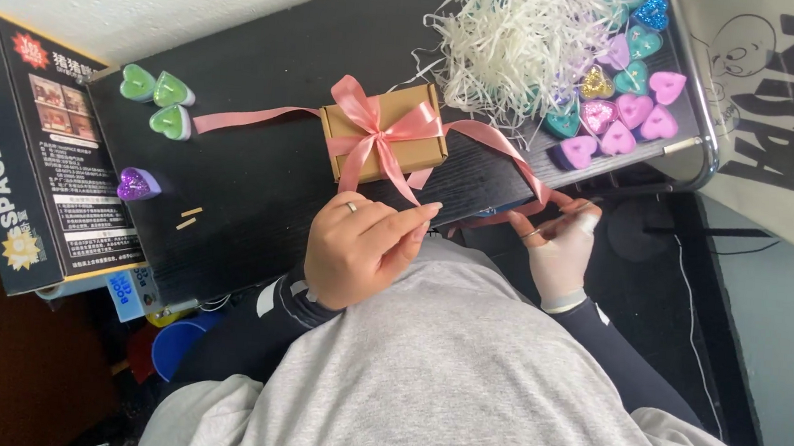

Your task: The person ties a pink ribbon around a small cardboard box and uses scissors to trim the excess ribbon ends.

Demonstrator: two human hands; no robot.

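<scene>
Pink satin ribbon (380,132) is lying tied in a bow over a small brown box (385,135), which is sitting on the black table (259,174) just above the centre of the frame. One ribbon tail is trailing left across the table toward three green heart candles (156,100) at upper left; the other is running right and down off the table edge toward the person's hands.

The left hand (362,249), wearing a ring, is resting at centre frame just below the box, with fingers curled and the thumb and forefinger pinching together near the end of a bow tail. The right hand (560,250), right of centre, is closing around the long ribbon tail, which is looping over its fingers.

White paper shred (506,43) is piling up at top centre, beside a cluster of pink, purple and teal heart candles (628,104) at upper right. A lone purple heart candle (138,184) is sitting at left, next to a dark printed carton (34,157). Two small tan sticks (188,218) are lying just right of it.
</scene>
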